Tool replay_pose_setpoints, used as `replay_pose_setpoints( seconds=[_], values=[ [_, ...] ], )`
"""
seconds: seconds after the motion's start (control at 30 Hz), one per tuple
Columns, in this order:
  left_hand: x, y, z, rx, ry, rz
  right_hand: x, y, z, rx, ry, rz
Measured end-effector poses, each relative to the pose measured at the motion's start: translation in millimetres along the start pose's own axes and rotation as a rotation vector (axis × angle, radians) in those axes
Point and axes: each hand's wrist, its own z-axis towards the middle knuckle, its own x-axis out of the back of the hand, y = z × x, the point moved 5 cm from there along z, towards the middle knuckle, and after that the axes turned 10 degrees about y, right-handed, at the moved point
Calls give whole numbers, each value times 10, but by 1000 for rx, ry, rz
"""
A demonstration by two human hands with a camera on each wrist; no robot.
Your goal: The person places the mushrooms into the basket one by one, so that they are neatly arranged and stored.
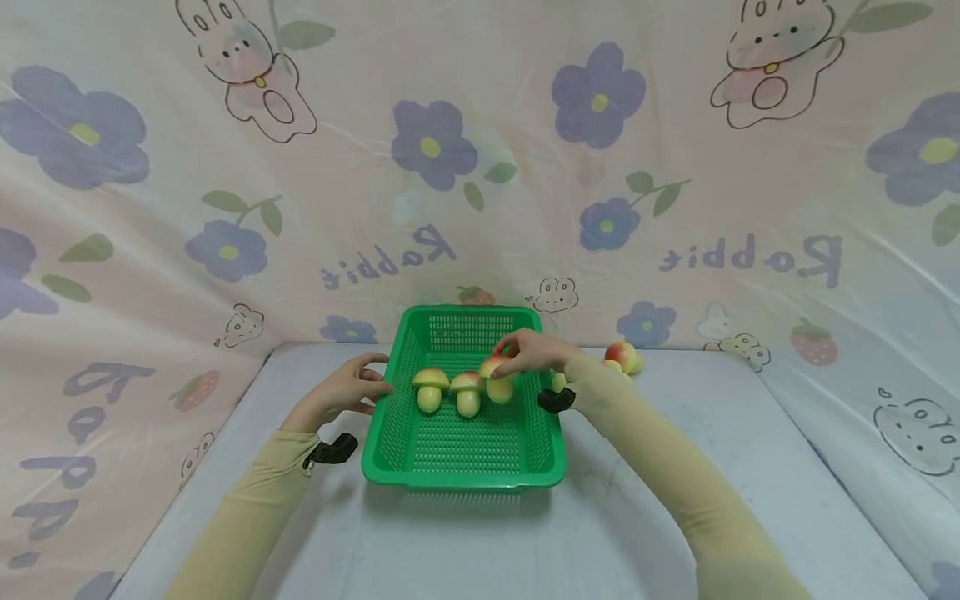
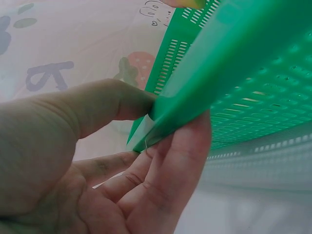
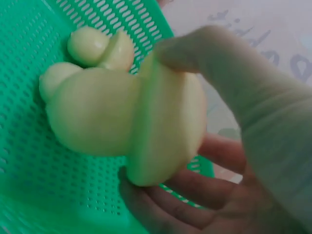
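Note:
A green plastic basket (image 1: 465, 481) with slotted walls stands on the table. My left hand (image 1: 341, 390) pinches its left rim between thumb and fingers, seen close up in the left wrist view. Two toy mushrooms, a left one (image 1: 430, 400) and a middle one (image 1: 468, 405), lie side by side inside. Over the right part of the basket, my right hand (image 1: 534, 350) grips a third toy mushroom (image 3: 165, 122) by its red-and-yellow cap. Its thick pale stem (image 3: 92, 114) points away from the palm in the right wrist view.
To the right of the basket, several more red-and-yellow pieces (image 1: 622, 356) lie near the table's back edge, partly hidden by the right forearm. A patterned cloth (image 1: 510, 208) hangs behind the white table (image 1: 645, 517).

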Motion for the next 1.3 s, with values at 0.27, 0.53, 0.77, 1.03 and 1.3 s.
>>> replay_pose_setpoints(
  seconds=[0.27,0.53,0.77,1.03,1.3],
  values=[
    [2,-9,0,-3,6,9,-19,1,97,-3,-83,-103],
    [16,-14,-8,5,0,6,-68,22,185,-80,-107,-156],
    [23,-24,11,11,-2,10,-93,73,263,-120,-90,-237],
    [27,-6,13,19,-3,10,-107,24,265,-119,-92,-286],
    [27,-2,11,25,-11,7,-98,3,230,-164,-76,-379]
  ],
)
